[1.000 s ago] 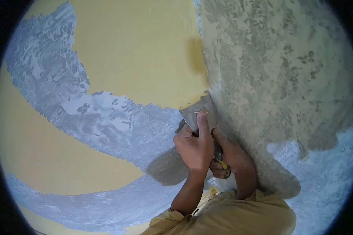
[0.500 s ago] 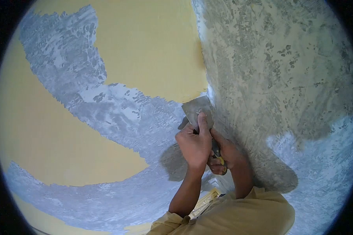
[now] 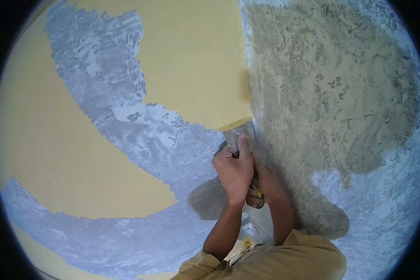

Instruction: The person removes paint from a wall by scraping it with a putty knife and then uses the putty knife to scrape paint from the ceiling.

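A broad metal scraper (image 3: 236, 133) has its blade edge against the lower border of the yellow wall coating (image 3: 196, 60), close to the inner corner. My left hand (image 3: 233, 170) is closed on the blade, its thumb lying flat on the metal. Just to the right and lower, my right hand (image 3: 267, 184) wraps round the scraper's black and yellow handle (image 3: 257, 196). Part of the blade is hidden behind my fingers.
Left of the corner, a patchy grey-white scraped band (image 3: 102, 70) curves between yellow areas. The right wall (image 3: 331, 88) is mottled grey and yellowish. A yellowish object (image 3: 240, 247) shows below, between my forearms.
The scraper's blade now meets the yellow edge, where a narrow curled strip shows along it. Both hands have shifted slightly, and the wall view has moved rightward.
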Demonstrator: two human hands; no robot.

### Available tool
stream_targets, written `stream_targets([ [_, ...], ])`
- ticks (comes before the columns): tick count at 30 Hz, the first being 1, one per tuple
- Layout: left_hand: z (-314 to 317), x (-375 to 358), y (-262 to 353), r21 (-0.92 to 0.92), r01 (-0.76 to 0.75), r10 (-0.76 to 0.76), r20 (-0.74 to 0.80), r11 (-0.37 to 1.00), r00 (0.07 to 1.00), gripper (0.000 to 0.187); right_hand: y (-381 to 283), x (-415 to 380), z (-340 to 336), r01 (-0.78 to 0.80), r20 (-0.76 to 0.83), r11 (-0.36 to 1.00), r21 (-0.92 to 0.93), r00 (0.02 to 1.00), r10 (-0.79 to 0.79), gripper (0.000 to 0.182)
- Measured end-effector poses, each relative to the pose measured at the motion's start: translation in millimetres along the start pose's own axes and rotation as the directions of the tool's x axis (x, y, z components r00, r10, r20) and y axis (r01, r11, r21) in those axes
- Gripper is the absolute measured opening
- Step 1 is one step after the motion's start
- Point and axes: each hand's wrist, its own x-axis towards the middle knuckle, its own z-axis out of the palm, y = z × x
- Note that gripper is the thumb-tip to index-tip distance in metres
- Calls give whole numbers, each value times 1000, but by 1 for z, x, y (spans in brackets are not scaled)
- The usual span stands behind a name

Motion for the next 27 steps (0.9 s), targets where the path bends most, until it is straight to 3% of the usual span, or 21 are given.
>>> stream_targets([
  [3, 0, -2, 3, 5, 18, -18, 19, 1000, 1000, 36, 3, 6, -13, -120, 135, 991, 65, 985, 110, 56],
  [5, -2, -8, 7, -27, 140, -139, 39, 990, 990, 37, 8, 3, -17, -215, 220, 972, 94, 957, 190, 56],
  [9, -7, -11, 10, -58, 109, -107, 40, 992, 993, 36, 1, -9, -16, -228, 251, 971, 77, 947, 202, 56],
  [11, -5, -6, 12, -60, 75, -72, 38, 995, 997, 35, 3, -3, -20, -324, 344, 936, 138, 902, 261, 56],
  [15, 0, 3, 5, 92, -21, 22, -13, 996, 1000, 33, 15, 14, -15, -156, 287, 984, 91, 950, 124, 55],
  [18, 0, 0, 5, -14, 42, -42, -5, 999, 999, 32, 1, 14, -4, -225, 307, 968, 107, 934, 183, 55],
  [21, 11, 12, 10, -83, 8, -14, -79, 996, 997, 33, -23, 6, 2, -287, 301, 949, 127, 923, 239, 54],
  [23, 5, 38, 20, 232, -298, 340, -165, 926, 926, 39, -40, 2, 12, -311, 315, 937, 158, 915, 251, 54],
  [25, -9, 40, 40, 217, -261, 297, -160, 941, 941, 40, -58, -1, 16, -324, 335, 931, 168, 907, 255, 53],
  [26, -12, 49, 52, 206, -244, 278, -153, 948, 948, 41, -70, 4, 21, -307, 362, 935, 175, 904, 229, 53],
  [27, -12, 42, 46, 122, -156, 174, -160, 980, 972, 40, -48, 14, 15, -319, 625, 906, 279, 776, 80, 56],
])
